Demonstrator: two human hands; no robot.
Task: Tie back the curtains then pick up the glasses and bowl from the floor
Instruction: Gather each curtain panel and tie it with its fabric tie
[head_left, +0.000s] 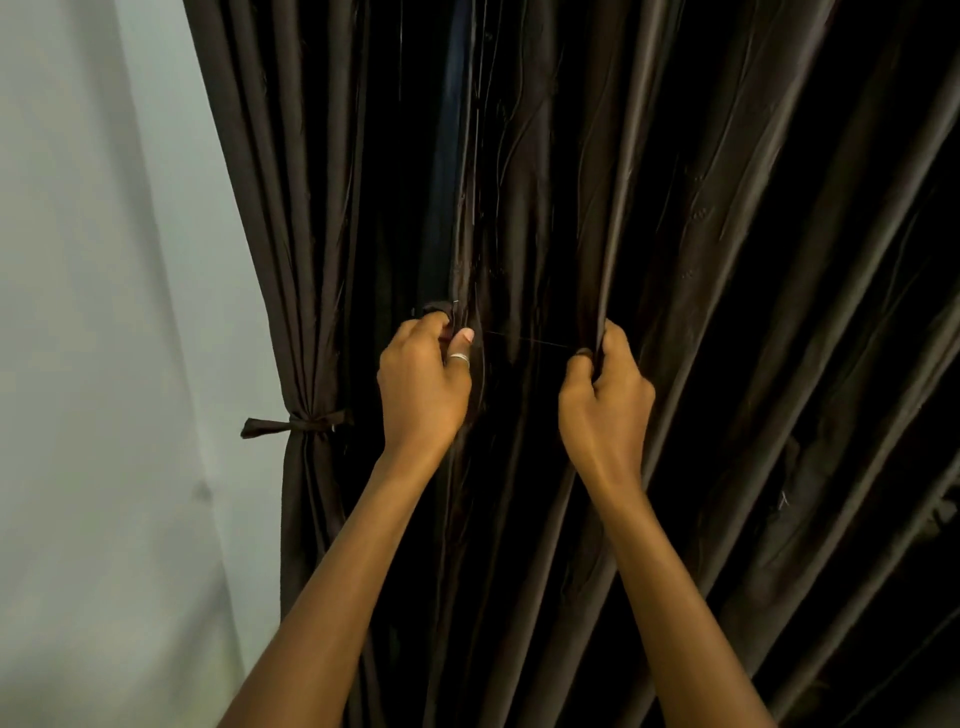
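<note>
Pale wall (104, 312) seen at left; dark curtain (675, 260) hung just right, left bundle cinched w/ tie (291, 426).

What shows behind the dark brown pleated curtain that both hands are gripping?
Only a narrow dark bluish strip shows through the gap above the left hand. Everything else behind the dark brown pleated curtain is covered by its folds, which the right hand also grips.

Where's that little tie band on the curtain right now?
In the head view, the tie band cinches the left edge of the curtain beside the pale wall, below and left of the left hand.
</note>
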